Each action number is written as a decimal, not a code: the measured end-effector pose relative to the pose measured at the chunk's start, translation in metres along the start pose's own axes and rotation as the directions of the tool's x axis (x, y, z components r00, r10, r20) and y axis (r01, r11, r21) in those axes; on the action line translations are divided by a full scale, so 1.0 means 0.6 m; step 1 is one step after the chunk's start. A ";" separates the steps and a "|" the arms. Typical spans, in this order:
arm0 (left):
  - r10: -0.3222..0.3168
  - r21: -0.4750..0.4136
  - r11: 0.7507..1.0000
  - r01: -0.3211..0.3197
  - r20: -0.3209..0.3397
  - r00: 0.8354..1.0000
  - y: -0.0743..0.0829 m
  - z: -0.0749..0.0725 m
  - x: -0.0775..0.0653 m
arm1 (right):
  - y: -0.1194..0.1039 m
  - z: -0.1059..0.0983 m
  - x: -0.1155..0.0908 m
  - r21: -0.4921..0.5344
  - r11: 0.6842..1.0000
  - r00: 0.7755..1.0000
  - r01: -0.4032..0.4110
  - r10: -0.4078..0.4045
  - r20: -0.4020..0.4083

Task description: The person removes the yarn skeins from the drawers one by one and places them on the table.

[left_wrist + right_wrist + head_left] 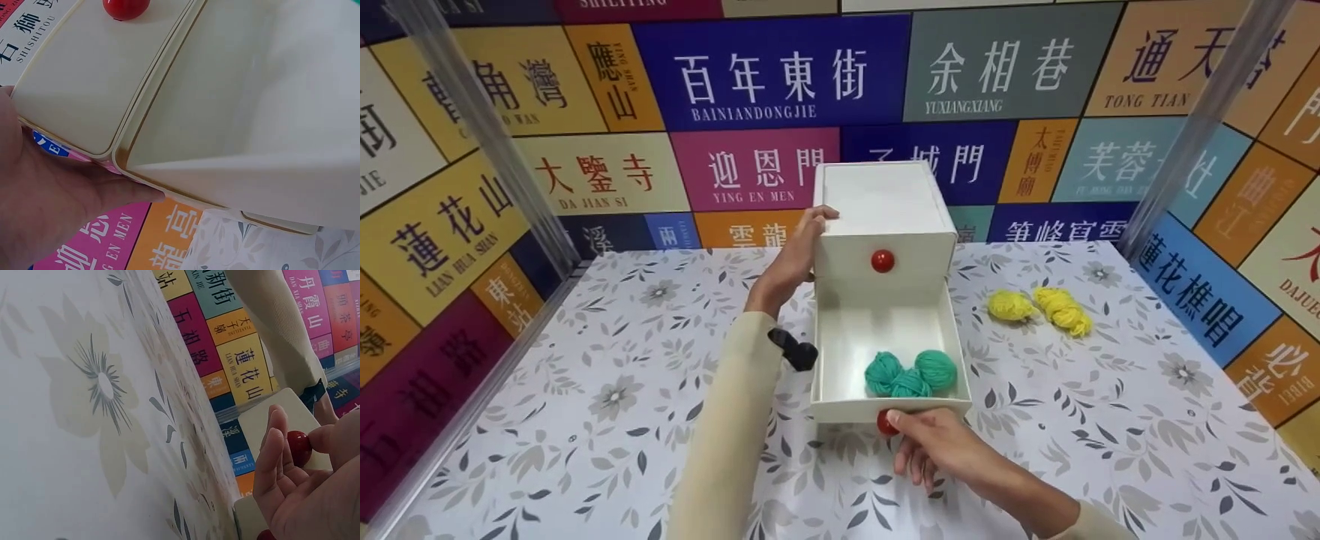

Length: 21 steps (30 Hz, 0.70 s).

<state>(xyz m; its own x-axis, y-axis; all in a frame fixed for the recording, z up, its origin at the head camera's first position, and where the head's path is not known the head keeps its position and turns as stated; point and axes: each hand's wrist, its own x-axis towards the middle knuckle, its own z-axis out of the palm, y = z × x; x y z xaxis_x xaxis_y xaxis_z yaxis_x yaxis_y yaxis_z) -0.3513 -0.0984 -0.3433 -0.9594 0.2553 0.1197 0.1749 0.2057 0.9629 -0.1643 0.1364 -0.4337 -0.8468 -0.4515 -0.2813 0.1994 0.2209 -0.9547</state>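
A white two-drawer box stands at the middle of the table. Its upper drawer with a red knob is closed, while the lower drawer is pulled far out. Three green yarn balls lie together at the front right inside it. My left hand rests on the box's left side, fingertips at the top edge; in the left wrist view its thumb lies straight along the side wall. Between thumb and fingers, my right hand pinches the lower drawer's red knob.
Two yellow yarn bundles lie on the table to the right of the box. A floral cloth covers the table. Behind it stands a wall of coloured sign panels, with clear upright posts at both far corners.
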 end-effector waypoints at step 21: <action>-0.022 -0.001 1.000 0.022 -0.018 1.000 -0.001 0.004 0.002 | -0.007 -0.008 0.006 -0.010 1.000 1.000 0.012 -0.012 -0.025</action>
<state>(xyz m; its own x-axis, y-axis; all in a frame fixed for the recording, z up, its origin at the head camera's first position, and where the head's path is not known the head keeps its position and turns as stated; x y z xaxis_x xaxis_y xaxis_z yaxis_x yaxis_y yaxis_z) -0.3522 -0.0956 -0.3445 -0.9669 0.2336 0.1024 0.1531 0.2101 0.9656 -0.1706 0.1380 -0.4304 -0.8611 -0.4328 -0.2669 0.1839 0.2243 -0.9570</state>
